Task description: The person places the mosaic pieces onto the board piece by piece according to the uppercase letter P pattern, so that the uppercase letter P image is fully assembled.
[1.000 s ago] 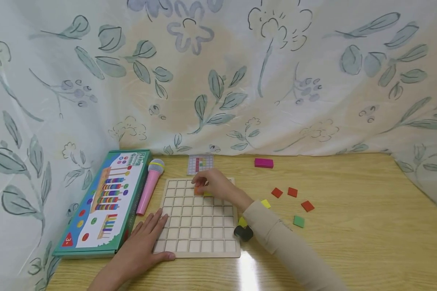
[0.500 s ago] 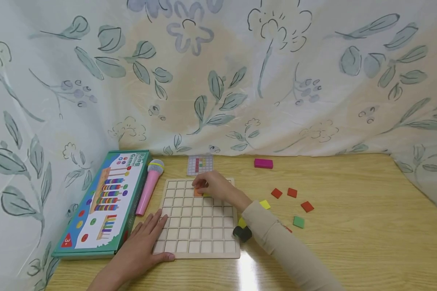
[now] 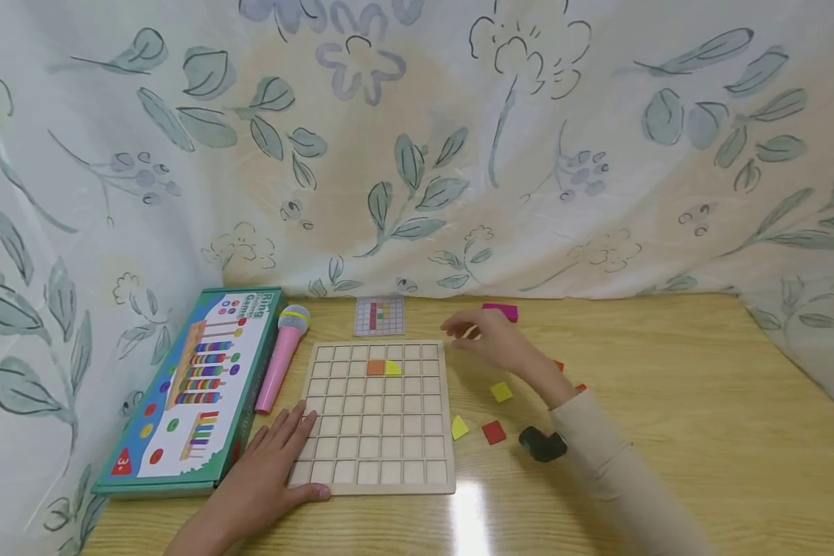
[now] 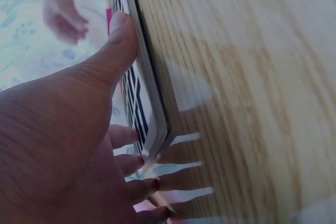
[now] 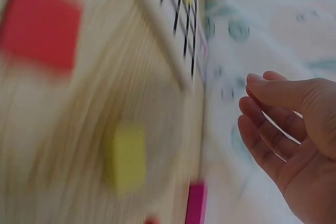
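Observation:
My left hand (image 3: 267, 459) rests on the left edge of a wooden grid board (image 3: 357, 488), fingers spread and straight, thumb along the near edge. In the board's upper part an orange square tile (image 3: 376, 368) lies beside a yellow quarter-round tile (image 3: 393, 368), each in its own cell. My right hand (image 3: 489, 340) hovers off the board's far right corner, fingers loosely bent; the right wrist view shows nothing between them. Below it on the table are a yellow tile (image 3: 502, 392), a red square tile (image 3: 493, 432) and a yellow quarter-round tile (image 3: 459, 427).
A printed pattern card (image 3: 379, 316) lies behind the board. To the left are a pink toy microphone (image 3: 281, 367) and a boxed ring game (image 3: 250, 386). A magenta block (image 3: 502, 311) sits at the back. My right forearm partly covers more red tiles.
My right hand has let go of the tiles on the board and moved right, off the board. The orange and yellow tiles now show uncovered. My left hand stays in place.

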A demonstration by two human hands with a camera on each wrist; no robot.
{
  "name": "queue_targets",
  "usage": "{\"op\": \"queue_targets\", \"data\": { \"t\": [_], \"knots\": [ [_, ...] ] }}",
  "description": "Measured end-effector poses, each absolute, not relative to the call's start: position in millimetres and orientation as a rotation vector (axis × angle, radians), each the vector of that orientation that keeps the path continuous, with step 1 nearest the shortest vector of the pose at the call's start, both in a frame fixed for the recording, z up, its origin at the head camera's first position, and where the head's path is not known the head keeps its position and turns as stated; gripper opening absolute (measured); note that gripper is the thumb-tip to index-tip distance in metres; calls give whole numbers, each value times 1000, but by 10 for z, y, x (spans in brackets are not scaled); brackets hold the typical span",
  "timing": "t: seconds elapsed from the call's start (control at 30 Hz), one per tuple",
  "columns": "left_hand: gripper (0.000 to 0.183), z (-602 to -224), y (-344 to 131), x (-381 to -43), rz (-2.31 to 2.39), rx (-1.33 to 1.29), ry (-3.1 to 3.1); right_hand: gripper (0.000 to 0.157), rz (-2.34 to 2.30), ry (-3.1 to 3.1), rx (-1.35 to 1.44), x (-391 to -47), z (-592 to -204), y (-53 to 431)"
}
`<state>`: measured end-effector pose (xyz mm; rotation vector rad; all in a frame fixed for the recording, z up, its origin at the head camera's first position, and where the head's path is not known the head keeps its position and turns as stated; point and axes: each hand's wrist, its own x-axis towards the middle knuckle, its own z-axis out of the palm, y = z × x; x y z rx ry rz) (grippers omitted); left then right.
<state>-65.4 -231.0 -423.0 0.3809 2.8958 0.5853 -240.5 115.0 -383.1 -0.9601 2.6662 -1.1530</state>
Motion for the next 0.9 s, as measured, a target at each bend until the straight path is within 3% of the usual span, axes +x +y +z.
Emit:
{"op": "queue_targets", "data": {
  "t": [0.43,0.9],
  "knots": [
    [106,-4216,-2325,-640,581,405,2898,27,-1027,2811,-693,-2285,-4141,2328],
    [107,-4197,-2300,-662,582,387,2886,37,-1064,2858,-591,-2138,-4238,2602]
  ]
}}
